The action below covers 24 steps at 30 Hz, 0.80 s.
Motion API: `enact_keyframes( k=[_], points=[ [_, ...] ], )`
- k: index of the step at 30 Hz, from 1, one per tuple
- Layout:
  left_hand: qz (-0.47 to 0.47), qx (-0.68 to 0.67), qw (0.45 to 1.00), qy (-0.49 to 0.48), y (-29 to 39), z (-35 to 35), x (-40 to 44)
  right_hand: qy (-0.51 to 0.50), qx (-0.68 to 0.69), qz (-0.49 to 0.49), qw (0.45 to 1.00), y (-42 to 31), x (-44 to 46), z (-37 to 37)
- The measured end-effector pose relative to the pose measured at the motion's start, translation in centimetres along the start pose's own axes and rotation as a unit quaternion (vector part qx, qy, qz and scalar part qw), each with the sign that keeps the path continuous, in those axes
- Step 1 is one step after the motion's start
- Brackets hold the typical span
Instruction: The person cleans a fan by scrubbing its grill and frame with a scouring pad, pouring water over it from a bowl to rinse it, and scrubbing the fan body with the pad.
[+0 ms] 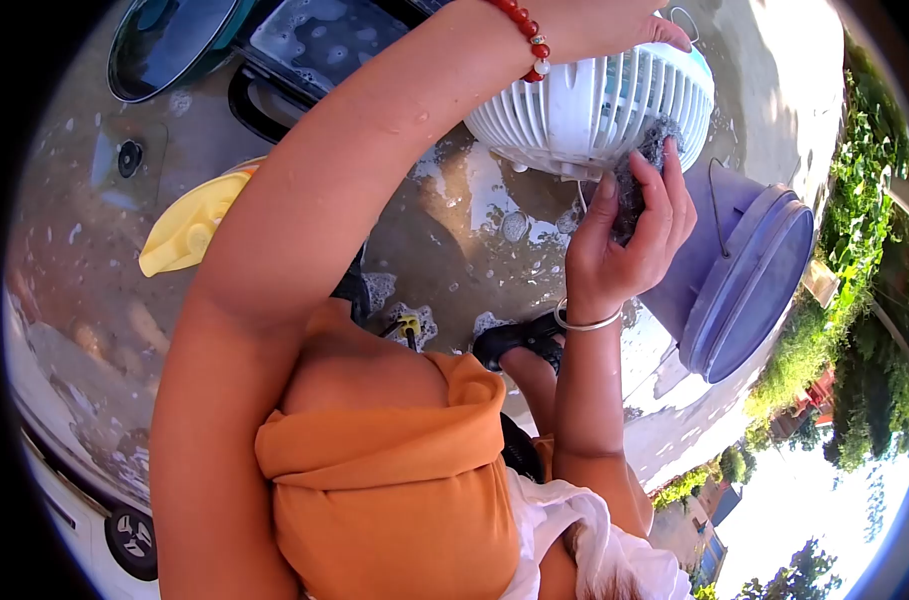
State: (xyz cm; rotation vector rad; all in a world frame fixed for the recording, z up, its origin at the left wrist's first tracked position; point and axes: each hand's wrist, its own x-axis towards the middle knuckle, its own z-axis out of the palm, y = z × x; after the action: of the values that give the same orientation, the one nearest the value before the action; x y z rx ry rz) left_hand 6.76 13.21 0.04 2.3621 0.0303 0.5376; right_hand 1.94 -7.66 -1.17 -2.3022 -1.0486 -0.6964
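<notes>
A white electric fan (566,105) with a ribbed round guard and a teal part inside is tilted on the wet ground. At the top edge, my left hand (614,25), with a red bead bracelet above it, grips the fan's upper side; most of its fingers are hidden or cut off. My right hand (629,235), wearing a silver bangle, has its fingers closed around a dark grey scrubber (660,135), which looks like steel wool. That scrubber is pressed against the guard's lower edge.
A purple bucket (684,255) lies close to my right hand. Left of the fan are a black tub of sudsy water (314,45), a green-rimmed glass lid (169,45) and a yellow plastic piece (189,225). My sandalled foot (519,345) is below; plants (854,190) border the right.
</notes>
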Motion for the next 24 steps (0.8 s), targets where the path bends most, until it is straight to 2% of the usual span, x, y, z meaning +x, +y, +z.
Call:
enact_keyframes(
  k=[1,3,5,6,7,9,10,11,13,15,17,19,21,22,24],
  points=[
    [0.003,-0.005,1.000,-0.027,0.4,0.0,0.0,0.006,-0.006,0.008,1.000,-0.1,0.1,-0.2],
    [0.036,-0.007,0.999,-0.005,0.9,1.1,-0.1,0.008,-0.012,0.007,1.000,0.4,2.1,-0.2],
    [0.061,0.005,0.995,-0.077,2.2,0.6,0.2,-0.002,-0.018,0.014,1.000,1.0,4.3,0.1],
    [0.058,0.042,0.991,-0.117,2.3,0.8,0.6,0.000,-0.027,0.060,0.998,1.2,4.6,0.3],
    [0.060,0.042,0.991,-0.115,1.8,1.3,0.7,0.002,-0.028,0.058,0.998,1.1,4.5,0.3],
    [0.129,0.012,0.992,-0.008,0.4,2.3,0.6,0.081,0.072,0.136,0.985,0.5,3.2,0.8],
    [0.126,0.014,0.992,-0.006,0.2,1.7,0.6,0.083,0.105,0.152,0.979,0.2,2.2,0.6],
    [0.109,0.011,0.994,-0.026,0.0,1.2,0.7,0.080,0.107,0.151,0.979,0.1,1.1,0.2],
    [0.087,0.004,0.995,-0.050,-0.1,0.7,0.5,0.010,0.020,0.060,0.998,-0.3,-0.1,-0.8],
    [0.062,-0.015,0.996,-0.060,0.3,0.7,0.5,0.006,0.017,0.059,0.998,0.3,-0.2,-1.1],
    [0.056,-0.015,0.996,-0.075,1.2,0.8,0.3,0.004,0.013,0.001,1.000,0.9,1.2,-0.7],
    [0.048,-0.014,0.995,-0.087,1.6,1.1,0.3,0.025,0.021,0.003,0.999,1.2,3.2,0.4],
    [0.065,-0.020,0.997,-0.032,1.3,1.2,0.2,0.033,0.019,0.035,0.999,1.1,4.2,1.0],
    [0.046,0.002,0.997,-0.060,1.3,0.9,0.4,0.039,0.014,0.024,0.999,1.0,3.9,1.1],
    [0.043,-0.022,0.998,-0.049,1.4,-0.2,0.2,0.050,0.016,0.024,0.998,0.6,2.0,0.9]
  ],
)
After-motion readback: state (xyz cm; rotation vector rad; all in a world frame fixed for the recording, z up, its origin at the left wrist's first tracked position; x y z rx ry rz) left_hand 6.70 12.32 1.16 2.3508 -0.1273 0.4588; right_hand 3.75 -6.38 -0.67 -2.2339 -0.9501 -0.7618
